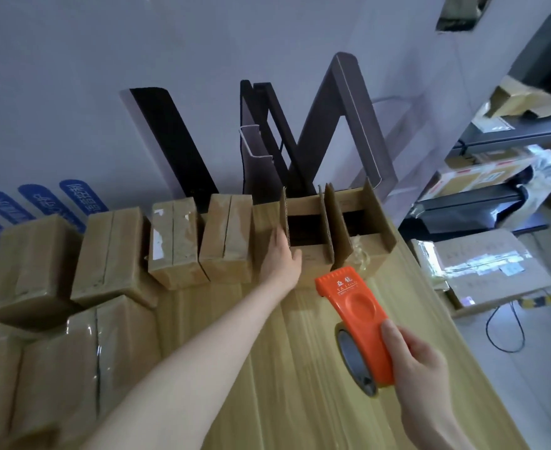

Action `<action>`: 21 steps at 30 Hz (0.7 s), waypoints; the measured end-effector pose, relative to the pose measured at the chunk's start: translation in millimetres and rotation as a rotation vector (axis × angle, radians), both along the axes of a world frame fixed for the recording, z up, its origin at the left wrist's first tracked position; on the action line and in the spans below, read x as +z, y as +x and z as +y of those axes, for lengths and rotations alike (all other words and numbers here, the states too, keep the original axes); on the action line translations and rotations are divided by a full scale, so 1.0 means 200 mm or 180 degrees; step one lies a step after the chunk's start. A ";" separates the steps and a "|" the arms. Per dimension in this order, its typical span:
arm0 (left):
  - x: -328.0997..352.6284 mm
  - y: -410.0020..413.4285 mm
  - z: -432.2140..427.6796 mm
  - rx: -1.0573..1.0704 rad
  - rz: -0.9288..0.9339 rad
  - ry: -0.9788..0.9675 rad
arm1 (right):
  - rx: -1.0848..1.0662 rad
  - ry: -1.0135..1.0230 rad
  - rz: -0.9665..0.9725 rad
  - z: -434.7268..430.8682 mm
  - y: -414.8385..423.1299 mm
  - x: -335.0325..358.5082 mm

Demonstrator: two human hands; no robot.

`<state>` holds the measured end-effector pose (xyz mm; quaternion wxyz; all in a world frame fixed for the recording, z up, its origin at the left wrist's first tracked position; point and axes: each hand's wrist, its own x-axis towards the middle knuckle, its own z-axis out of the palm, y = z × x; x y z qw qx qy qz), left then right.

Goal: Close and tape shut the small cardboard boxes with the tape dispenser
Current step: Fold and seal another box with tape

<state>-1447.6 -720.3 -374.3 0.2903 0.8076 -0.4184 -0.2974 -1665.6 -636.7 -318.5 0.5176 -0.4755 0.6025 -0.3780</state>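
Head view. Open box point(310, 251): far side of counter point(284, 368), flaps upright, right of the taped boxes point(225, 238). Left hand point(280, 254): the nearer one, fingers straight against the box's left flap. Right hand point(420, 362): clamped round tape dispenser point(355, 313), toothed end pointing boxward.
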 end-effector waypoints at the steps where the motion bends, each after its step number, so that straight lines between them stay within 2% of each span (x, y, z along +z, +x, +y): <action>1: 0.01 -0.03 0.00 0.0224 -0.0053 0.0028 | -0.0023 -0.0011 -0.0008 0.01 -0.03 0.02; 4: 0.02 -0.08 0.09 0.0533 -0.0137 0.0061 | -0.0075 -0.0030 -0.0014 0.04 -0.14 0.05; 9: 0.01 -0.12 0.49 0.0478 -0.0052 0.0129 | 0.0001 -0.0015 -0.0071 0.14 -0.30 0.15; 15: 0.03 -0.26 1.02 -0.0054 -0.0425 0.0417 | 0.0251 -0.0044 -0.0037 0.27 -0.49 0.21; 21: 0.21 -0.34 1.23 -0.0461 -0.0862 0.0457 | 0.0565 -0.0067 -0.0048 0.36 -0.60 0.26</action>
